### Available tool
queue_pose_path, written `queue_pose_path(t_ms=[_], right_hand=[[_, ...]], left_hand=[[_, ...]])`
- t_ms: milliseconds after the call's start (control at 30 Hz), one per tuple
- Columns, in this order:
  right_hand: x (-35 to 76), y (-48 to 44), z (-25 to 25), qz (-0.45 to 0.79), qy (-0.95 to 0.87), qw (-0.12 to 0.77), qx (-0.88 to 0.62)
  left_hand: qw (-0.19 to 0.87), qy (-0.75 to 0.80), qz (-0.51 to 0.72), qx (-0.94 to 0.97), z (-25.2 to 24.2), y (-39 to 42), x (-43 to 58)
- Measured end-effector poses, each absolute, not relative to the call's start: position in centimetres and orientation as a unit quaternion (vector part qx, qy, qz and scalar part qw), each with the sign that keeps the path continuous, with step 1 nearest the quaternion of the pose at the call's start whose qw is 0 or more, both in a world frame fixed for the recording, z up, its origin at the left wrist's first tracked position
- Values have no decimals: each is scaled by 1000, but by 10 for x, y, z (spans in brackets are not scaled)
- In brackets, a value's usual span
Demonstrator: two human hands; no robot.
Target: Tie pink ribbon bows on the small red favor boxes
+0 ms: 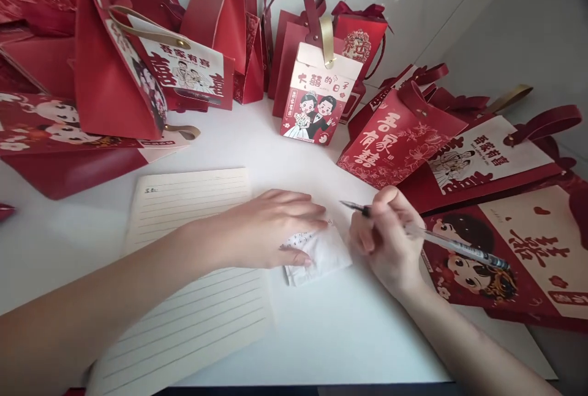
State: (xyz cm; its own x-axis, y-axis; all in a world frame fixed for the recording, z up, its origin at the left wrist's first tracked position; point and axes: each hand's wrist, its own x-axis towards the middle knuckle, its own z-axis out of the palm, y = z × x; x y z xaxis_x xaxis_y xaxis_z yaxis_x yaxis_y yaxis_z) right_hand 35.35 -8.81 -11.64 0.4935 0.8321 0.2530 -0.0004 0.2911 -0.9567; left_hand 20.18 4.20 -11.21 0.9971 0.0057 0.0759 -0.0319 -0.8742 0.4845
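My left hand [280, 221] lies flat with fingers stretched out over a small folded white paper [327, 255], its thumb resting on the paper's near side. Small dark marks show on the paper beside the fingers, though part of it is hidden under the hand. To the right, my right hand [390, 243] grips a clear-barrelled pen [452, 244] with a black grip, its tip pointing left above the table. Under my left forearm is a lined notepad [215, 328] with a short handwritten line at its top left.
Red gift bags stand around the back and sides of the white table [316, 335]. A box with a cartoon couple [307, 111] stands at the back middle. A bag with a cartoon face [463, 261] lies right of my right hand; a tall red bag [110, 77] leans at left.
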Motion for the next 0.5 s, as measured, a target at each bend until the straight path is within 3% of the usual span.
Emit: queue_pose_path(t_ms=[233,500], right_hand=[[347,-90,-118,276,-439,562,-645],[349,-84,-116,248,-452,519,-681]], left_hand=[[253,38,9,967,-116,43,205],[278,36,25,960,-118,43,206]])
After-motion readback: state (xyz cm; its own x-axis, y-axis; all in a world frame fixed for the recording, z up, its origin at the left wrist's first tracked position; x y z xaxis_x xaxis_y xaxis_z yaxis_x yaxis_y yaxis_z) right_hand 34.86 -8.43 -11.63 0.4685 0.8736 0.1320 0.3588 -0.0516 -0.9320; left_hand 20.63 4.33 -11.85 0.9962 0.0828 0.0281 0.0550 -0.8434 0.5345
